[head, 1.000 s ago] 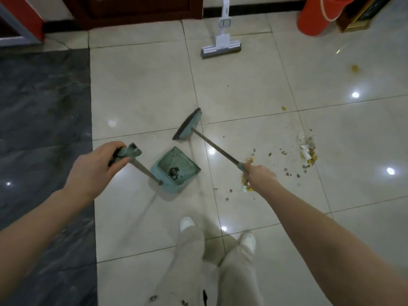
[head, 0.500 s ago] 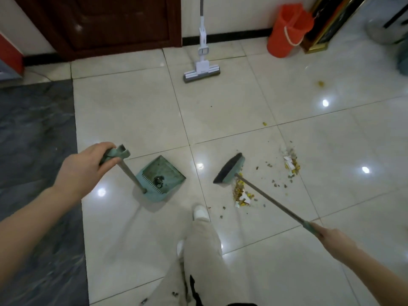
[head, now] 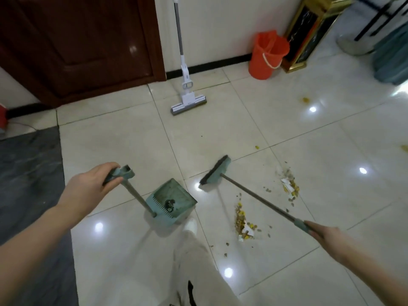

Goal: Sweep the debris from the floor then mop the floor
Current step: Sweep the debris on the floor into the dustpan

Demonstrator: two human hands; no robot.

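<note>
One broom (head: 254,196) | axis diagonal, head up-left | right hand (head: 324,235) grips handle

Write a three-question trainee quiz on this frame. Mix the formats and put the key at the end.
1. True or false: the mop stands against the wall beside the door, and no hand touches it.
2. The right hand grips the broom. What does the left hand grip? A) the mop B) the dustpan handle C) nothing
3. Short answer: on which side of the dustpan, the person's left or right, does the loose debris lie on the floor?

Key: 1 true; 2 B; 3 right, on the tiles under and beyond the broom's handle.
</note>
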